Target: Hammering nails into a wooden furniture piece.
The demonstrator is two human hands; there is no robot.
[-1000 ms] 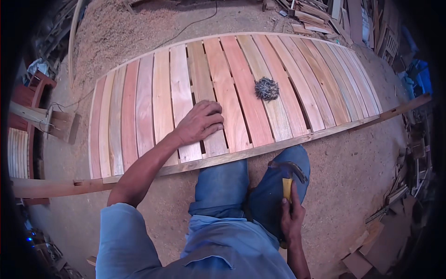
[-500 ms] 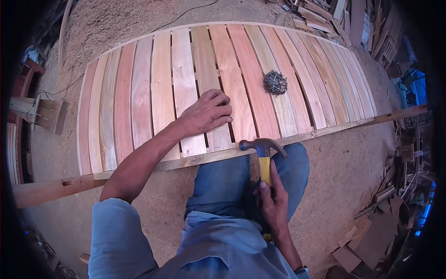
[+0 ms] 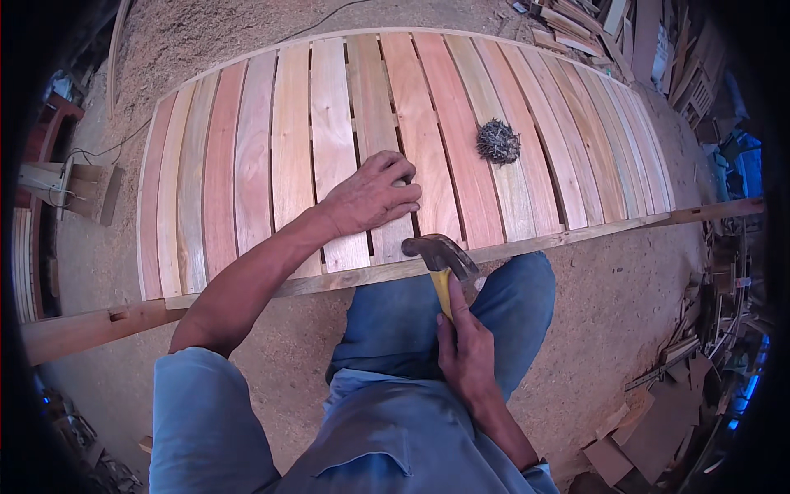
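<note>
A wide panel of wooden slats, reddish to pale, stretches across in front of me. My left hand rests on its middle slats close to the near rail, fingers curled inward. Whatever those fingers pinch, if anything, is hidden. In my right hand is a claw hammer, gripped by its yellow handle below the near rail. The hammer's dark head overlaps the rail in the picture, its face toward the left hand and its claw to the right; contact with the wood cannot be made out. A clump of nails sits on the slats to the right.
Wooden beams stick out beneath the panel at both sides. Scrap wood is heaped at the far right, and flat offcuts lie at the lower right. Sawdust covers the floor beyond the panel, with a dark cable across it.
The hammer and my right hand have moved left and slightly up, and the hammer's head has tilted. My left hand keeps its curled pose on the slats. The view has shifted a little.
</note>
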